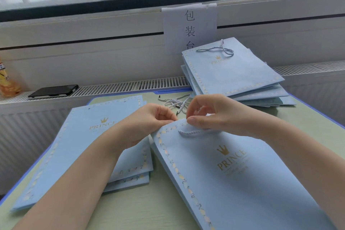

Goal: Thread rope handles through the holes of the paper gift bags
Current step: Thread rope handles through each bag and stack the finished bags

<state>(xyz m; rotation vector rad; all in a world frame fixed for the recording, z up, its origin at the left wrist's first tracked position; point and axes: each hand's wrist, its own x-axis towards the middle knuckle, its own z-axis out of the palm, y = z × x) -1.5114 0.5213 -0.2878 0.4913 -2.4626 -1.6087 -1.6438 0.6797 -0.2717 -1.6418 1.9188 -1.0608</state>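
Both forearms reach in from 6 o'clock and meet over the top edge of the light blue gift bag (233, 183), which lies flat on the pale green worktop (141, 209) toward 5 o'clock, its mouth pointing to 12 o'clock. The left hand (149, 119) comes in palm down, wrist slightly bent, its fingers (164, 115) curled and pinching the bag's top edge at the corner. The right hand (211, 114) arches above the same edge, wrist raised; thumb and forefinger pinch together at the rim just where the rope handle (188, 132) emerges, though whether they grip the rope itself or the paper is hard to tell. A short loop of that white-and-grey twisted rope lies on the bag's face just under the right hand.

At 9 o'clock a stack of unthreaded bags (89, 145) lies flat under the left forearm. At 1 o'clock a pile of finished bags (229, 73) leans against the radiator ledge, a rope loop on top. Loose ropes (173, 101) lie between the two piles, just beyond the hands. A dark phone (54, 90) rests on the ledge at 10 o'clock
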